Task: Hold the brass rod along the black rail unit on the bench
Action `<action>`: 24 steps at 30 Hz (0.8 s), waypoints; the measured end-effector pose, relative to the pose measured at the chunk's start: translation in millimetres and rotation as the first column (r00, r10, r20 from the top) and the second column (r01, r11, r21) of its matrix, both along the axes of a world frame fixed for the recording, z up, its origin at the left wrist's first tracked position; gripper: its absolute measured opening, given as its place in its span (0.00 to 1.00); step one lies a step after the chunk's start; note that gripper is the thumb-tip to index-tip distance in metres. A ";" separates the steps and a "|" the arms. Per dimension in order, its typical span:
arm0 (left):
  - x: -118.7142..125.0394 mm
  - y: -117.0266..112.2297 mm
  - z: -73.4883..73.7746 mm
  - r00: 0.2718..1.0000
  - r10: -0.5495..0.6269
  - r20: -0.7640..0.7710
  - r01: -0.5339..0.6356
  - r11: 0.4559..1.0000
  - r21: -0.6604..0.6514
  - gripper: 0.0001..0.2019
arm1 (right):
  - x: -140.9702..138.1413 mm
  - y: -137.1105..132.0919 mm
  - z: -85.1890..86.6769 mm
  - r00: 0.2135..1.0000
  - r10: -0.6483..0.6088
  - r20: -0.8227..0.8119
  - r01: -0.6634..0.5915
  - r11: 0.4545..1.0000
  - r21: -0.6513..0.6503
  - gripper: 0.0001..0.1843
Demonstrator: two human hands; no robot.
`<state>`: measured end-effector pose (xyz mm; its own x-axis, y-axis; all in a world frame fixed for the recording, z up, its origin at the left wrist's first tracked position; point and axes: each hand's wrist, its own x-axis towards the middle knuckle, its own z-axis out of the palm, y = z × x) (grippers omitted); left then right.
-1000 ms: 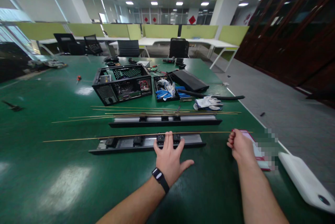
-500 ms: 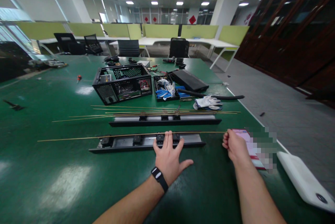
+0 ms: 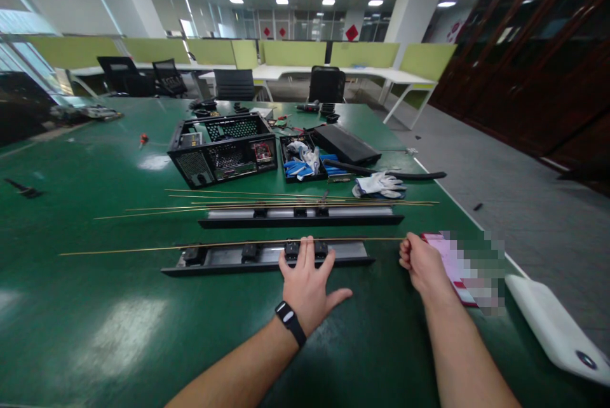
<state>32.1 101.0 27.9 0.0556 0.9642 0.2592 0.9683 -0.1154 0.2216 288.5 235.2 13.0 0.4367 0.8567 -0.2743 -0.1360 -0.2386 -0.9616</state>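
Observation:
My left hand (image 3: 305,284) lies with spread fingers across the nearer metal rail (image 3: 276,254), its fingertips on the black blocks (image 3: 292,249) and the thin rod. My right hand (image 3: 419,260) is closed around the right end of that thin brass-coloured rod (image 3: 119,250). The rod runs leftward along the rail's far side, past more black blocks (image 3: 194,255), and sticks out well beyond the rail's left end. Just behind lies a second metal rail (image 3: 281,212) with small black blocks, and several loose rods (image 3: 157,210) rest on and beside it.
A black computer case (image 3: 223,147) stands behind the rails. Beside it are a black tray (image 3: 284,170) holding gloves, a black panel (image 3: 347,146) and a white glove (image 3: 380,185). A pink paper (image 3: 441,255) and a white device (image 3: 553,322) lie near the right edge.
My right hand has moved a little to the left, and the rod has slid left with it. My left hand stays in place on the rail.

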 end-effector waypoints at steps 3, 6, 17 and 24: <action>0.0 0.2 0.3 1.000 -0.004 -0.002 0.004 1.000 -0.001 0.40 | -4.6 -2.2 -0.7 0.999 0.042 -0.011 -0.042 0.999 0.017 0.16; 0.1 0.3 0.0 1.000 -0.003 -0.004 0.003 1.000 0.001 0.40 | -9.6 -4.8 -0.3 0.996 0.081 -0.026 -0.079 0.996 0.038 0.18; 1.0 -0.8 0.5 1.000 0.007 -0.010 -0.007 1.000 0.004 0.41 | -24.6 -12.0 4.5 0.984 0.174 -0.047 -0.170 0.982 0.083 0.19; 1.1 -1.0 -2.1 1.000 0.000 -0.025 0.000 1.000 0.009 0.42 | -34.0 -15.7 2.4 0.975 0.219 -0.036 -0.215 0.972 0.099 0.18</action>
